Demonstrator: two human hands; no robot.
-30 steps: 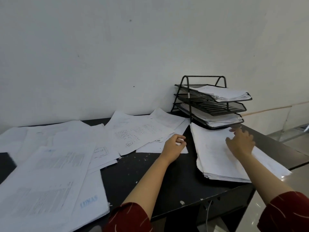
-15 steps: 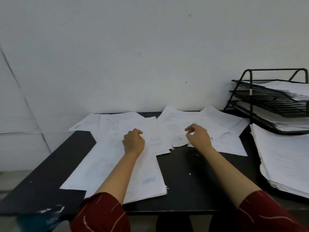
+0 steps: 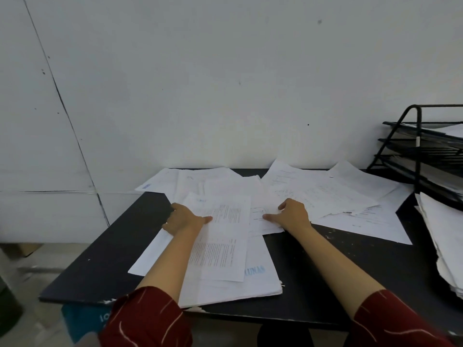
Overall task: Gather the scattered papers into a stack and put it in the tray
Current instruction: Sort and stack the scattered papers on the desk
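- Two hands were on the scattered papers (image 3: 323,194) covering the black bench (image 3: 338,266).
- Left hand (image 3: 184,219) gripped the left edge of a printed sheet (image 3: 223,236), thumb on top, fingers curled under.
- Right hand (image 3: 292,215) lay on a sheet mid-bench, fingers spread, clamping nothing.
- Gathered stack (image 3: 443,236) sat at the right edge, beside the black wire tray (image 3: 417,146).

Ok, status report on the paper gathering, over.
Left hand gripping the printed sheet, thumb on top. Right hand pressing down on loose papers. Nothing stacked into the tray yet. Side stack lying right of the work area.
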